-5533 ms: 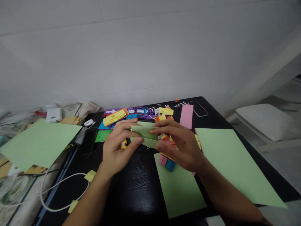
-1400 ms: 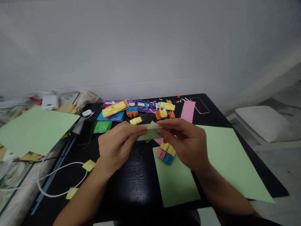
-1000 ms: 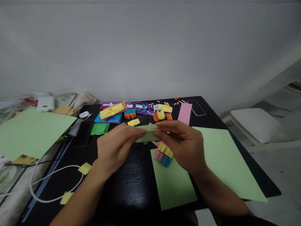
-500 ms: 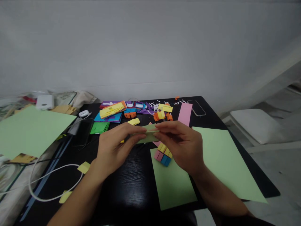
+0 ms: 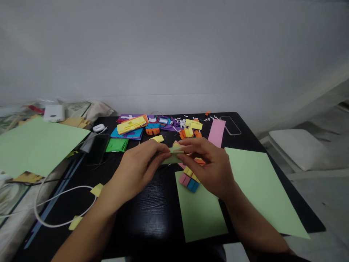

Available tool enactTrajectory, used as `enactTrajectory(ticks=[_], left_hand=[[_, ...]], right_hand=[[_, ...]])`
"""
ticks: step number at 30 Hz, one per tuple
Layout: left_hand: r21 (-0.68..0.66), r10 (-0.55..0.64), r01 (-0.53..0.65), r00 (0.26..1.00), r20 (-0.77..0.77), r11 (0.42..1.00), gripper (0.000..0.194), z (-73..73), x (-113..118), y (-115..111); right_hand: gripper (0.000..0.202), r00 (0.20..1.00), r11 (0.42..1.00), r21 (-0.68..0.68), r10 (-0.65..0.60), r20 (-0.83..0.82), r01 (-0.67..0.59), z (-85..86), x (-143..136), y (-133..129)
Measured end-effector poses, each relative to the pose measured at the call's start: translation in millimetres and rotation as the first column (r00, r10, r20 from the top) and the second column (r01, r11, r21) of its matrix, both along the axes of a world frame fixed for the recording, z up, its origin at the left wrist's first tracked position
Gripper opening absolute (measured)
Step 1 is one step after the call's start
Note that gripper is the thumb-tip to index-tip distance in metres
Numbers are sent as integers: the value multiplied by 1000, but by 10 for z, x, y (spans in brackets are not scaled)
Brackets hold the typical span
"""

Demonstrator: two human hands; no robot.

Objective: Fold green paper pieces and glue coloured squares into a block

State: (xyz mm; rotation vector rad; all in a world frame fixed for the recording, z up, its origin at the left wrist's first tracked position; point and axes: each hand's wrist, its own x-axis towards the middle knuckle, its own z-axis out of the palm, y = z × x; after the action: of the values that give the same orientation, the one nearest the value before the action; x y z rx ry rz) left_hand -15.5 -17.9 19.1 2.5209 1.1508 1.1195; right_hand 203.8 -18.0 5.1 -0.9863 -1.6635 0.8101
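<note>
Between my two hands is a small folded piece of light green paper (image 5: 172,158), held above the black table. My left hand (image 5: 141,167) pinches its left end with thumb and fingertips. On its right end, my right hand (image 5: 208,165) does the same, the fingers bent over the upper edge. Below my right hand, a block of folded paper pieces in yellow, pink and blue (image 5: 189,180) rests on a green paper sheet (image 5: 203,214). Part of that block is hidden behind the right hand.
A larger green sheet (image 5: 261,189) lies at the right, another (image 5: 40,145) at the left. Folded paper stacks (image 5: 131,125), scraps (image 5: 185,123) and a pink strip (image 5: 217,133) lie at the back. A white cable (image 5: 54,225) loops at left; a white stool (image 5: 291,149) stands right.
Both hands still pinch the green paper. Its upper flap looks lower and flatter now, and the fingertips have shifted slightly. The view has moved a little.
</note>
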Motion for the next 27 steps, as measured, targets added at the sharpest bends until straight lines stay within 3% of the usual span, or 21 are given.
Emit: enactTrajectory(ticks=[3, 6, 13, 20, 27], left_hand=[[3, -15, 15, 1000, -11, 1000, 7, -20, 23, -5], [8, -24, 24, 1000, -5, 1000, 9, -42, 40, -9], [-32, -3, 3, 1000, 5, 999, 9, -53, 43, -4], [-88, -15, 19, 999, 45, 996, 8, -49, 14, 54], [-130, -23, 38, 993, 116, 991, 7, -55, 31, 90]], right_hand=[[40, 990, 999, -17, 41, 137, -39, 17, 28, 26], [39, 979, 998, -27, 56, 194, -52, 12, 35, 40], [34, 974, 999, -38, 8, 227, 1, -30, 51, 72], [19, 975, 994, -51, 101, 199, -92, 22, 123, 106], [32, 970, 991, -61, 126, 208, -116, 42, 140, 133]])
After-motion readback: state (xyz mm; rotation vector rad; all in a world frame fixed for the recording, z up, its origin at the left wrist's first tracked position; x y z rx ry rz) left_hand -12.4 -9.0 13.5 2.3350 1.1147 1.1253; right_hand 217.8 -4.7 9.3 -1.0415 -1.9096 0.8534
